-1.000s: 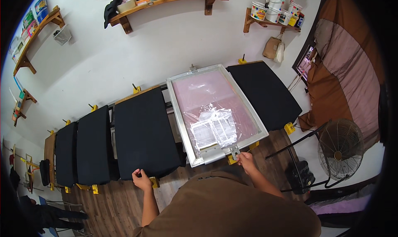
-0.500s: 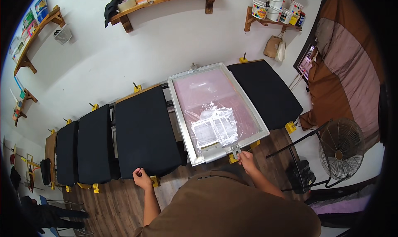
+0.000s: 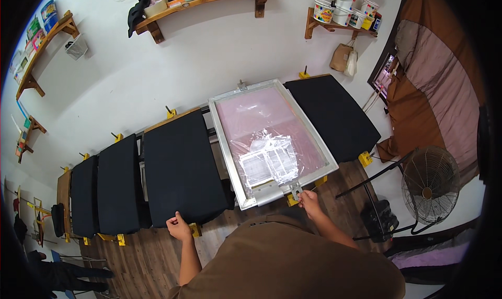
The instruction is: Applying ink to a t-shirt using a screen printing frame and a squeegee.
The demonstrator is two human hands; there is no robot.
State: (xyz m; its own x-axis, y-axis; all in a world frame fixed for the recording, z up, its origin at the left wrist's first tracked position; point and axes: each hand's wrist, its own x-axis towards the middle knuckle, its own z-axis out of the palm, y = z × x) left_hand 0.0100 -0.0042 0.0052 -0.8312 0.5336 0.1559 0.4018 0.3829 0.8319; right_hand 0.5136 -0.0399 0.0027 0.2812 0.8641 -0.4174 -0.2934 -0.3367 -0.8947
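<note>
A silkscreen frame (image 3: 223, 139) with pale metal sides lies tilted over the row of boards, its pinkish mesh (image 3: 256, 116) carrying a whitish patch under shiny clear film near the close end. My right hand (image 3: 310, 203) is closed around a small metal bracket (image 3: 295, 190) on the frame's near side. At the near edge of the black fabric-covered board (image 3: 180, 165), left of the frame, is my left hand (image 3: 179, 228). One finger points up over the cloth and the others are loosely bent; whether it touches the cloth is unclear.
More black-covered boards stand leftward (image 3: 117, 186) and one to the right (image 3: 332, 118), with yellow clamps (image 3: 366, 159) along the edges. A floor fan (image 3: 430, 184) stands right. Wall shelves (image 3: 209, 2) hold tape and tubs. Another person's legs (image 3: 86, 270) show at lower left.
My left hand's finger has straightened up over the cloth, where the fingers were curled together before. My right hand stays on the bracket. The whole view has shifted slightly.
</note>
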